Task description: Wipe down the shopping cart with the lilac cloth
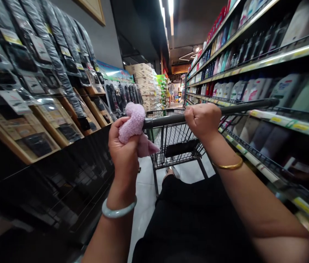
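A dark wire shopping cart (181, 136) stands in front of me, its grey handlebar (165, 120) running across the view and slanting up to the right. My left hand (121, 146) is closed around a fluffy pink cloth (134, 122) at the handlebar's left end. Part of the cloth hangs below the hand, and it hides that end of the bar. Farther right, my right hand (204, 118) is wrapped in a fist around the bar near its middle. The part of the cart's basket that shows has a wire grid.
Belts in clear wrap (58, 40) hang on the left above boxed goods (52, 120). Shelves of bottles (255, 87) line the right side, close to the handlebar's end. Stacked cartons (144, 82) stand farther along on the left, and a person (171, 90) is down the aisle.
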`<state>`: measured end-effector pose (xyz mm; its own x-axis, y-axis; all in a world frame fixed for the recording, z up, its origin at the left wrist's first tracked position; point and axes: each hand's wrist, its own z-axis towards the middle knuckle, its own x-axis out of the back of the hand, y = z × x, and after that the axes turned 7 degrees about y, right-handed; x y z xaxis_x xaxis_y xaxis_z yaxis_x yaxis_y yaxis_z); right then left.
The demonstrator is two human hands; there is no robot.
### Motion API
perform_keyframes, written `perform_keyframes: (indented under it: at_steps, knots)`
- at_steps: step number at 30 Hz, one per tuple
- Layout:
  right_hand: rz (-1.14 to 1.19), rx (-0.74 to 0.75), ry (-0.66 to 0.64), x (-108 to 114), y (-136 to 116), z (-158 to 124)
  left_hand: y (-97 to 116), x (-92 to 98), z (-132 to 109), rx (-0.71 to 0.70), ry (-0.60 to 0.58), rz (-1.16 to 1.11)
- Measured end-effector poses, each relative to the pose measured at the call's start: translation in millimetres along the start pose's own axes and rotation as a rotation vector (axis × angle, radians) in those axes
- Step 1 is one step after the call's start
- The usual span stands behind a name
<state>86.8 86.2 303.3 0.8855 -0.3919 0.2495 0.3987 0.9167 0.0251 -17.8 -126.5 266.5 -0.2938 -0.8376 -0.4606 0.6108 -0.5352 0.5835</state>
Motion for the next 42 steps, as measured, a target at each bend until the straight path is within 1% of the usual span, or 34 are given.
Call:
perform_keyframes:
  at_steps: [3, 5, 7, 9, 12, 14, 16, 18, 20, 24, 26, 28, 29, 31, 33, 36, 39, 42]
  knots:
    - [-0.018, -0.065, -0.075, 1.8, 9.5, 5.0, -10.6, -6.3, 1.5, -0.006, -0.057, 0.027]
    - [-0.027, -0.085, -0.103, 5.8, 8.4, 11.5, -23.7, -11.7, 2.7, -0.008, -0.049, 0.045]
    - [0.000, -0.073, -0.123, 10.0, -0.8, 19.6, -39.8, -17.5, 1.1, 0.002, -0.024, 0.053]
    - [0.071, -0.035, -0.191, 11.8, -16.9, 27.2, -58.7, -22.2, -3.7, 0.044, -0.016, 0.046]
    - [0.123, 0.001, -0.313, 8.2, -43.0, 32.9, -90.3, -24.7, -14.0, 0.179, -0.052, 0.081]
    - [0.084, 0.000, -0.327, 3.0, -52.9, 32.4, -109.1, -23.5, -19.4, 0.256, -0.073, 0.147]
    - [0.045, 0.004, -0.317, -2.3, -53.6, 30.2, -121.4, -22.2, -21.1, 0.283, -0.081, 0.188]
    - [0.026, 0.016, -0.317, -6.8, -47.4, 28.7, -125.3, -23.5, -18.5, 0.272, -0.094, 0.195]
    - [0.012, 0.018, -0.326, -10.2, -38.4, 29.9, -123.1, -28.9, -13.7, 0.237, -0.116, 0.186]
    - [-0.009, 0.025, -0.416, -13.4, -26.3, 42.0, -120.0, -46.1, -8.7, 0.115, -0.168, 0.235]
    - [-0.007, 0.054, -0.469, -14.0, -27.3, 50.0, -125.0, -51.6, -11.2, 0.057, -0.203, 0.306]
    - [0.018, 0.081, -0.508, -15.6, -32.6, 55.8, -132.8, -52.6, -15.4, 0.020, -0.244, 0.378]
    - [0.030, 0.073, -0.519, -17.0, -35.9, 57.1, -136.6, -51.6, -17.4, 0.008, -0.267, 0.409]
    - [0.045, 0.017, -0.512, -21.2, -41.1, 56.1, -142.3, -48.0, -20.1, -0.010, -0.317, 0.466]
    - [0.028, -0.047, -0.468, -26.4, -41.5, 51.7, -144.4, -44.8, -20.6, -0.023, -0.346, 0.505]
    - [-0.015, -0.069, -0.399, -33.1, -32.2, 44.2, -143.1, -45.6, -18.2, -0.047, -0.322, 0.531]
    - [-0.032, -0.046, -0.385, -36.2, -17.3, 41.2, -142.6, -55.6, -15.2, -0.076, -0.286, 0.537]
    - [-0.019, -0.024, -0.396, -35.8, -3.8, 41.8, -147.3, -70.8, -15.1, -0.088, -0.318, 0.558]
